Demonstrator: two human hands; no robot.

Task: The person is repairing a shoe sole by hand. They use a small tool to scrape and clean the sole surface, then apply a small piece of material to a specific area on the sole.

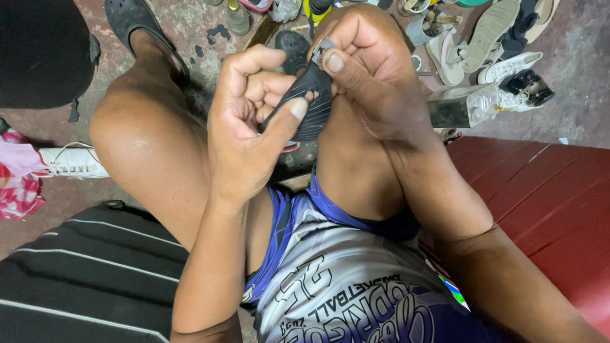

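Note:
Both my hands are raised above my knees and grip one small black ribbed rubber piece (316,108). My left hand (248,121) closes around its lower left part, thumb pressed on its face. My right hand (372,70) pinches its upper end between thumb and forefinger, where a small grey tab shows. Much of the piece is hidden by my fingers.
I sit on a red bench (546,209) with bare knees apart. Several sandals and shoes (483,38) lie on the concrete floor ahead, with a metal stand (470,105). A white shoe (73,162) and pink cloth (19,178) lie left. A black striped bag (89,267) sits lower left.

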